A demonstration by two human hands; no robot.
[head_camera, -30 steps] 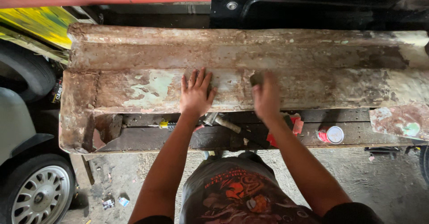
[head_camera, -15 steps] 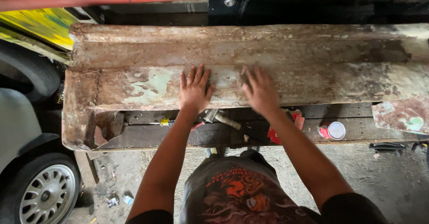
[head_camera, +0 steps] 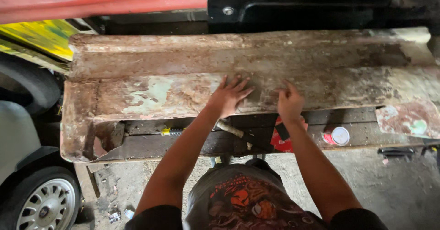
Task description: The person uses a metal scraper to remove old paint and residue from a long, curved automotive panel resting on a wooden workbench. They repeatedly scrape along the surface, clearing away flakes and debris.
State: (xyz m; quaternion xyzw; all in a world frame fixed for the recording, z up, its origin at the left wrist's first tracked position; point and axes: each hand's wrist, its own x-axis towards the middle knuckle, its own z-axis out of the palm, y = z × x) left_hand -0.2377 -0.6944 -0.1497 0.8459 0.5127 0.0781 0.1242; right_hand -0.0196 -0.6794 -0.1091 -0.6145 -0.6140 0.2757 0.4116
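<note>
Clearly the biggest thing is the long rusty metal panel (head_camera: 183, 92), flaking pale green paint, lying lengthwise across the table (head_camera: 192, 149) and overhanging its front edge. Both hands rest on its near face, close together near the middle. Judging by the flat contact, the step in hand looks like feeling or rubbing over the worn surface. The left hand (head_camera: 228, 97) lies open, palm down, fingers spread on the metal. The right hand (head_camera: 289, 102) is just beside it, fingers loosely curled with the tips touching the panel; it grips nothing that I can see. Under the overhang lie smaller things: a red packet (head_camera: 280, 140), a round tin with a white lid (head_camera: 338, 136), a wooden tool handle (head_camera: 231, 130) and a yellow-handled screwdriver (head_camera: 167, 132). Any further move along the panel calls for steady, even pressure, since the surface looks rough and scaly
</note>
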